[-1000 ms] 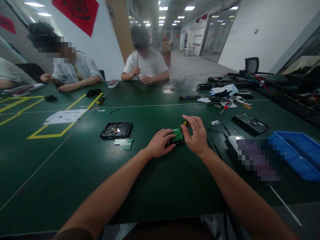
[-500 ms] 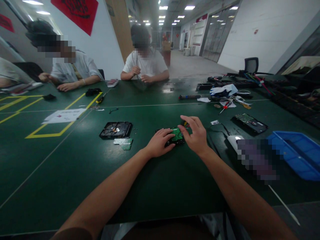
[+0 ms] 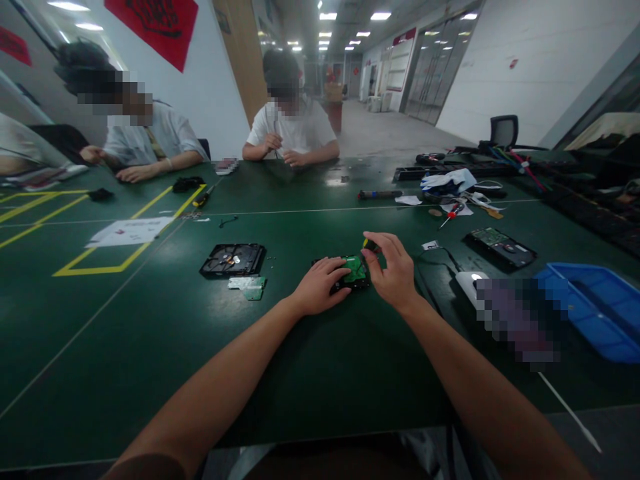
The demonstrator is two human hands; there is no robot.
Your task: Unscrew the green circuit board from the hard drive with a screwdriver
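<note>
A hard drive with a green circuit board (image 3: 356,268) lies on the dark green table (image 3: 320,373) in front of me. My left hand (image 3: 323,285) rests on its left part, thumb along the near edge and fingers over the board. My right hand (image 3: 393,270) pinches a small screwdriver with a yellow and black handle (image 3: 369,245), upright over the drive's right part; its tip is too small to make out. To the left sits another drive (image 3: 233,259), with a detached circuit board (image 3: 249,287) just in front of it and tiny screws beside it.
At the right are a third drive (image 3: 501,248), a blue tray (image 3: 595,307) and a blurred device with a cable. Farther back lie a red screwdriver (image 3: 455,211), a white glove (image 3: 449,180) and a dark pen-like tool (image 3: 379,195). People sit across the table.
My right thumb and fingers have closed in on the screwdriver handle, and more of its yellow top shows. My left hand has stayed on the drive.
</note>
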